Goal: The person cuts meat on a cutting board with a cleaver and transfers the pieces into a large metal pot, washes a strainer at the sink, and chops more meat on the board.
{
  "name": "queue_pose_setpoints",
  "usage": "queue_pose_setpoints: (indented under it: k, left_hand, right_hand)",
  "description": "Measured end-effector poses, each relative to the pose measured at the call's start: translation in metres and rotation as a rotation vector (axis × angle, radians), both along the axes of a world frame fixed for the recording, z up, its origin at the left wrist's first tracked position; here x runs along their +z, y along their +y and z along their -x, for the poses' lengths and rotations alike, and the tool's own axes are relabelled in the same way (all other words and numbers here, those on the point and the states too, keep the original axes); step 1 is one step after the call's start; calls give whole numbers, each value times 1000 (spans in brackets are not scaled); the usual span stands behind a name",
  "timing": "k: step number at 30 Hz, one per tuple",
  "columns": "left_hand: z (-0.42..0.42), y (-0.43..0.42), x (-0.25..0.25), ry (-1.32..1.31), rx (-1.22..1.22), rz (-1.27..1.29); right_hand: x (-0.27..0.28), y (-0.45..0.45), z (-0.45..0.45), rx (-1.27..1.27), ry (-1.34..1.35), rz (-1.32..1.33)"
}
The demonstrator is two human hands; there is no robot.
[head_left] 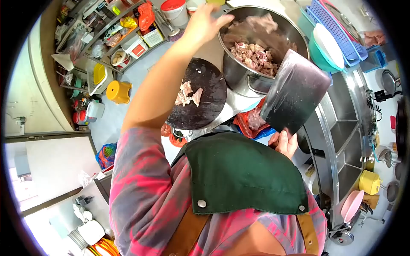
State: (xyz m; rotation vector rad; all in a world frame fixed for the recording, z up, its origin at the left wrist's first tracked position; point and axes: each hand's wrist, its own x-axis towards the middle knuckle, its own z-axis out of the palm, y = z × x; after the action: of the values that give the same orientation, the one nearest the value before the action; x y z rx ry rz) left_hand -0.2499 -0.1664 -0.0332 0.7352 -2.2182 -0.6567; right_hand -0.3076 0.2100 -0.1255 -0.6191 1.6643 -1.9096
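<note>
Patterned shirt (145, 170) and green apron bib (247, 175) lie nearest the camera, at 6 o'clock in the view. Directions are taken from the view centre.

Right hand (284, 145), at 3 o'clock: fingers closed around the handle end of the cleaver (294, 91); the handle is mostly hidden.

Cleaver, at 2 o'clock: long axis runs from 7 o'clock at the grip to 1 o'clock at the blade's far end. One broad face is turned to the camera. The blade overlaps the pot (239, 81) in view; contact with the rim cannot be determined.

Left hand (205, 23), at 12 o'clock: thumb spread from blurred fingers, near the pot's 10 o'clock rim; no grip visible.

Pot, at 1 o'clock: contains meat pieces (256, 59); one blurred piece shows near its 12 o'clock side.

Round board (209, 100), at 12 o'clock: carries light meat scraps (184, 94), beside the pot.
</note>
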Motion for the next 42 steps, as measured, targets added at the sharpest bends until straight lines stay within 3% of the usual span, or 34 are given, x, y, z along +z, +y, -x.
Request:
queue_pose_setpoints:
  k: [1, 3, 4, 5, 6, 8, 11, 14, 17, 19, 20, 21, 22, 23, 25, 28, 30, 32, 34, 36, 37, 39, 41, 42]
  left_hand:
    - [-17, 3, -15, -211, 71, -13]
    - [-52, 17, -67, -546, -72, -452]
    - [-67, -3, -153, -956, -448, 297]
    - [-90, 34, -158, -889, -208, -185]
    - [-97, 59, -179, -1070, -108, -212]
    - [-105, 77, -212, -1049, -28, -189]
    - [-98, 82, -212, -961, 93, -367]
    - [-101, 70, -233, -1042, 90, -313]
    - [-111, 50, -228, -494, 21, -327]
    - [-91, 28, -183, -150, 24, -443]
    - [-74, 42, -100, -49, 40, -719]
    - [-64, 8, -113, 29, -59, -439]
    - [-50, 20, -63, 162, -23, -574]
    - [-38, 20, -35, 272, -106, -479]
    - [-12, 35, 11, 645, -243, -607]
    - [-15, 11, 0, 536, -207, -398]
    - [-48, -7, -31, -140, 82, -111]
    - [-80, -22, -105, -713, 84, -103]
    - [-117, -2, -159, -915, -47, -242]
    - [-126, 16, -181, -1112, -48, -303]
    - [-123, 24, -193, -1093, 90, -168]
    - [-119, 15, -215, -1077, 166, -177]
    - [-125, 1, -224, -651, 173, -457]
    - [-124, -4, -219, -345, 129, -794]
  right_hand:
    - [0, 0, 0, -7, 38, -5]
    - [-3, 1, 1, -19, 64, 2]
    - [-6, 3, 2, -22, 55, 12]
    - [-7, 3, 4, -25, 53, 26]
    - [-5, 2, 4, -36, 59, 14]
    - [-3, 0, 3, -55, 44, 35]
    - [-6, 2, 6, -25, 15, 20]
    - [-7, 1, 7, -2, 27, 22]
    - [-8, 1, 7, -21, 13, 39]
    - [-6, 0, 7, -50, 15, 43]
    - [-6, 0, 6, -59, 13, 41]
    - [-8, -1, 6, -54, 4, 58]
    - [-11, -1, 8, -45, -7, 73]
    - [-14, -4, 8, -34, -19, 91]
    - [-9, -8, 4, -22, -64, 106]
    - [-9, -9, 4, -26, -44, 87]
    - [-12, -7, 5, -31, -9, 77]
    - [-11, -8, 1, -55, 29, 106]
    - [-9, -9, 2, -38, 29, 114]
    - [-8, -9, 3, -21, 28, 105]
    - [-9, -9, 3, -14, 23, 90]
    - [-8, -9, 3, 16, 22, 55]
    - [-7, -10, 3, 62, 27, 15]
    - [-3, -12, 3, 104, 83, 28]
